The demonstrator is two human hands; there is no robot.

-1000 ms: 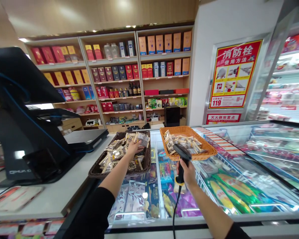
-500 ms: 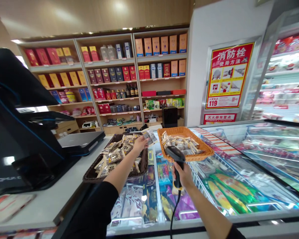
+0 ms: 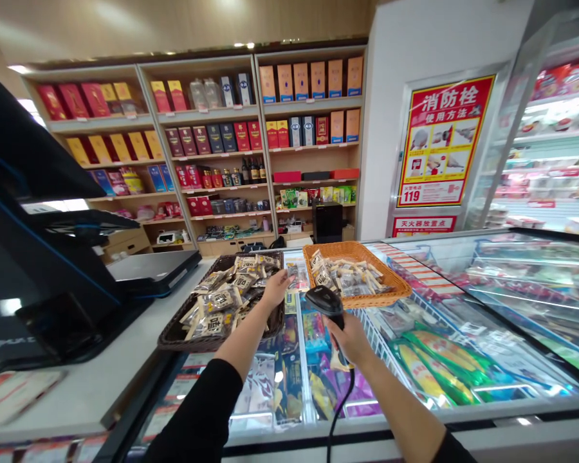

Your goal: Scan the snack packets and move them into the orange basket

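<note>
Left hand (image 3: 276, 289) held over dark wicker basket (image 3: 172, 341) of snack packets (image 3: 220, 301), finger hold indeterminate; corded barcode scanner (image 3: 322, 301) gripped by closed fingers of right hand (image 3: 351, 339).

Left of the left hand (image 3: 277, 289): black point-of-sale terminal (image 3: 33, 167) on a white counter (image 3: 82, 399). Ahead of both hands: tall wooden shelves (image 3: 264, 148) of red, yellow and blue boxed liquor. Right of the right hand (image 3: 352, 341): glass-topped chest freezer (image 3: 525, 283), red-and-yellow fire-hydrant instruction poster (image 3: 441, 141), lit refrigerated display case (image 3: 554, 161).
</note>
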